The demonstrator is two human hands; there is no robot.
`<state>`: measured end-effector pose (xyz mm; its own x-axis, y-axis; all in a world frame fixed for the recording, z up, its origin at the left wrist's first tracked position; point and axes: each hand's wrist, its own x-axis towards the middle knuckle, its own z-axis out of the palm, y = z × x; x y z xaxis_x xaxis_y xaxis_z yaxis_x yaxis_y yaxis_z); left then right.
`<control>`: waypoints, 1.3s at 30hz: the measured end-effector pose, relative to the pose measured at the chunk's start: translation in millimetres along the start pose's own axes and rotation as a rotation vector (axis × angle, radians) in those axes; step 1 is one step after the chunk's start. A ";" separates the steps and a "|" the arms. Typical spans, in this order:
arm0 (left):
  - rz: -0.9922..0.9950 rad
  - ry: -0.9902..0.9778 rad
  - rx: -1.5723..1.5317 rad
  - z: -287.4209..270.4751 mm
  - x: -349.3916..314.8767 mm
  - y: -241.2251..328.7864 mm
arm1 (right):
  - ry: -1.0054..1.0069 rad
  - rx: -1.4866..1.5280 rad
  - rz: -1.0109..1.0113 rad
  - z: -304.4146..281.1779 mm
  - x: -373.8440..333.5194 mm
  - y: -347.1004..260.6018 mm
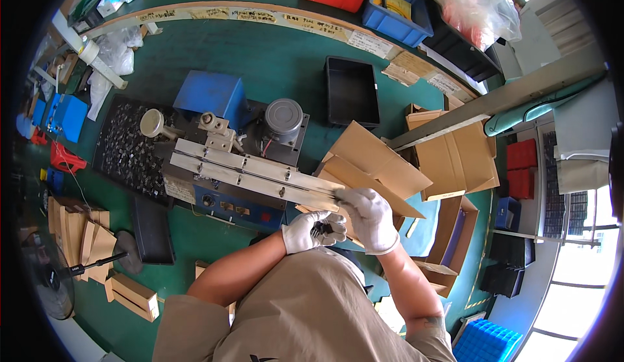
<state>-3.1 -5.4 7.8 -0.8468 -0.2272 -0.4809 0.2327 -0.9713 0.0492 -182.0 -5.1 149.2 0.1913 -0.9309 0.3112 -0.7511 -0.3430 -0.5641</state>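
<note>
1. White gloves cover both hands. The left hand point(314, 232) is cupped with its palm turned up, its fingers curled around a small cluster of dark parts point(318, 229).
2. Right hand point(368, 219): fingers bent and close together, their tips at the right-hand end of a pale metal rail point(260, 173). Whether they pinch a part, or how wide they stand, cannot be told.
3. Principal relation: the rail extends leftward from the right fingertips. Its long axis slopes from upper left to lower right, and its two bars lie side by side along that axis. The right hand is the nearer to the rail's end; the left hand lies just below it, toward the body, with the dark parts to the lower left of the right fingertips.
4. Surroundings: a cylindrical motor point(283, 116) and a blue housing point(208, 94) stand beyond the rail. A black tray of loose dark pieces point(127, 150) lies past its left end; an unfolded cardboard box point(383, 157) lies beyond the right hand.
</note>
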 end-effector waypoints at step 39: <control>0.172 0.122 0.648 25.4 4.2 2.4 | 0.016 0.134 0.487 35.5 -66.3 18.7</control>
<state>-18.3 -10.4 28.1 -0.7547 -0.4097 -0.5125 -0.0064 -0.7764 0.6302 -186.4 45.7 90.9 -0.1714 -0.9852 -0.0012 -0.6625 0.1162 -0.7400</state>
